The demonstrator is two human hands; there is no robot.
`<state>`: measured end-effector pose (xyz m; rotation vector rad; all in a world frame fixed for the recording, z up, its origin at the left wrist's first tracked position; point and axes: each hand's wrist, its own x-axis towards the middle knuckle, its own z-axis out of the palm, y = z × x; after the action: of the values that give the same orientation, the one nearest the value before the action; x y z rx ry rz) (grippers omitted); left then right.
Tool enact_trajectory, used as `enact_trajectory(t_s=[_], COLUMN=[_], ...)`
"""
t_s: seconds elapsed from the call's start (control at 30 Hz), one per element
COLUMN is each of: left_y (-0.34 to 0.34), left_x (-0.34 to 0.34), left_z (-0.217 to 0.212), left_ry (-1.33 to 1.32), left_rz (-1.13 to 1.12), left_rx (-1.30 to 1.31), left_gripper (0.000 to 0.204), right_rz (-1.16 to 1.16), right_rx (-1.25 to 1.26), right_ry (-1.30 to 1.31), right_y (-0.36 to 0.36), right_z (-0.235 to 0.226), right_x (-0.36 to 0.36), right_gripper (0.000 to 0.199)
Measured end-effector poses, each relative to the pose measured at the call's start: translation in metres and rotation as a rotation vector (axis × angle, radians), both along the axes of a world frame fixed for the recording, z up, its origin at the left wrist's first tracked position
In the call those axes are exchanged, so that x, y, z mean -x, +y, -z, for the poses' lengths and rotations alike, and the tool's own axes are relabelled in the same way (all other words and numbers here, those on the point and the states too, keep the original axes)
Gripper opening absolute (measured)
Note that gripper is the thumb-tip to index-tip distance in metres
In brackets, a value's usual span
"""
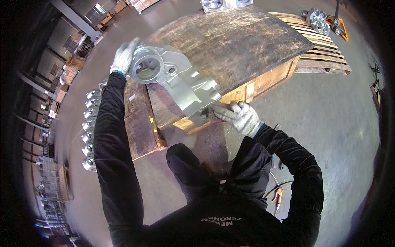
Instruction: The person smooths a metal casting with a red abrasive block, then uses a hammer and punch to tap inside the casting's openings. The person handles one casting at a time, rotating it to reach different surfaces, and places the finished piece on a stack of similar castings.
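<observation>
A large silver metal casting [187, 84] lies at a slant over the near edge of the wooden crate top [247, 45]. A wide round bore is at its far-left end, with a smaller hole beside it. My left hand [124, 55], in a white knit glove, grips the rim at the bored end; its fingers curl over the far side and are partly hidden. At the near-right end, my gloved right hand [242, 117] closes on the narrow tip, thumb and fingers pressed to it. Whether the casting rests on the wood or is held off it, I cannot tell.
A lower wooden board [142, 123] adjoins the crate. Several silver castings [91, 123] stand in a row on the floor at left. Another casting [226, 4] sits at the far edge. Right of the crate is a slatted pallet [321, 53]. An orange air gun [278, 195] with hose lies near my right leg.
</observation>
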<state>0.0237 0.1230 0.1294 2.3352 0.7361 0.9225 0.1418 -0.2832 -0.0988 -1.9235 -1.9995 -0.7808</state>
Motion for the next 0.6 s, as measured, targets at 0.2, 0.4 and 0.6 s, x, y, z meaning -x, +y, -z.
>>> enact_trajectory(t_s=[0.2,0.4,0.6], left_y=[0.014,0.027,0.029], left_x=[-0.001,0.000,-0.002], left_z=[0.010,0.011,0.015], left_ry=[0.233,0.378,0.149], left_rz=[0.027,-0.008,-0.006], left_rx=[-0.409,-0.762,-0.332], left_gripper=[0.033,0.035,0.033], right_rz=[0.248,0.031,0.220], right_rx=[-0.278,-0.225,0.148], right_ry=[0.924,2.068,0.196], right_y=[0.027,0.037,0.015], right_z=[0.005,0.029,-0.014], right_x=[0.093,0.100,0.051], right_gripper=[0.050,0.044,0.065])
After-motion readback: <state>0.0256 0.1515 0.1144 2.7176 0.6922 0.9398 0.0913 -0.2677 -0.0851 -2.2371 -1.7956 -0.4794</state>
